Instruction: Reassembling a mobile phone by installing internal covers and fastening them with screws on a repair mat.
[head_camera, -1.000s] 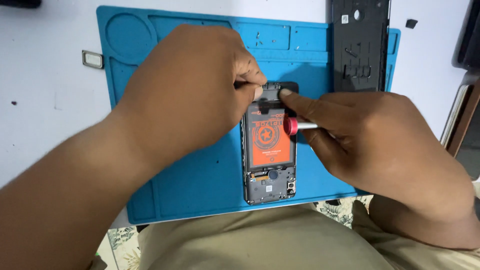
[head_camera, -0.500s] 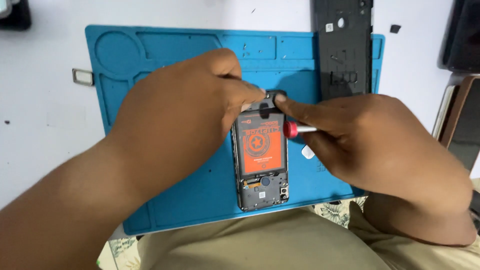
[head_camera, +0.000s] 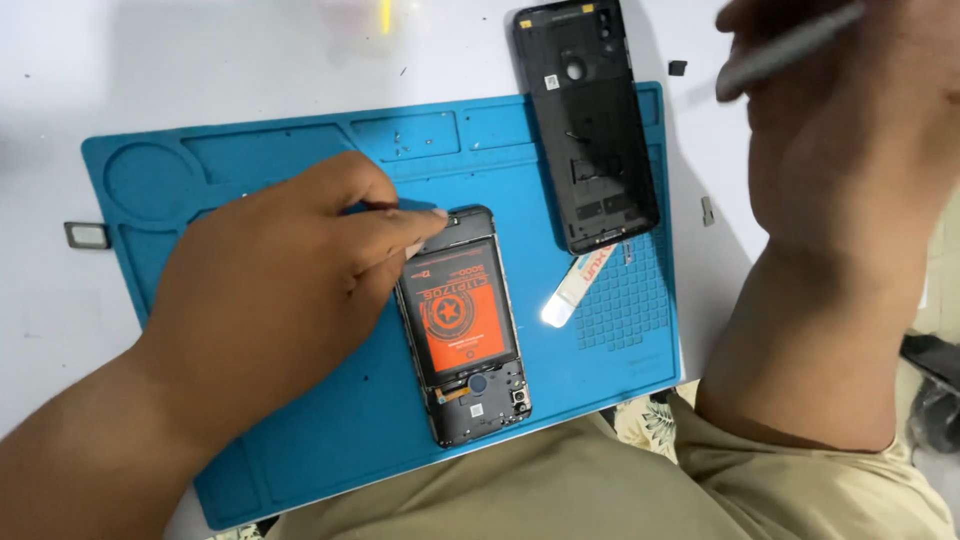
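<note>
Left hand (head_camera: 285, 270) fingertips touch opened phone's (head_camera: 462, 325) top edge.

A black back cover (head_camera: 590, 125) lies face down across the far edge of the blue work mat (head_camera: 300, 440), up and right of the fingers. Below it rests a white pry card (head_camera: 578, 285). A small metal tray (head_camera: 86, 234) sits off the mat, far left.

right hand (head_camera: 850, 150) blurred, cut off
</note>
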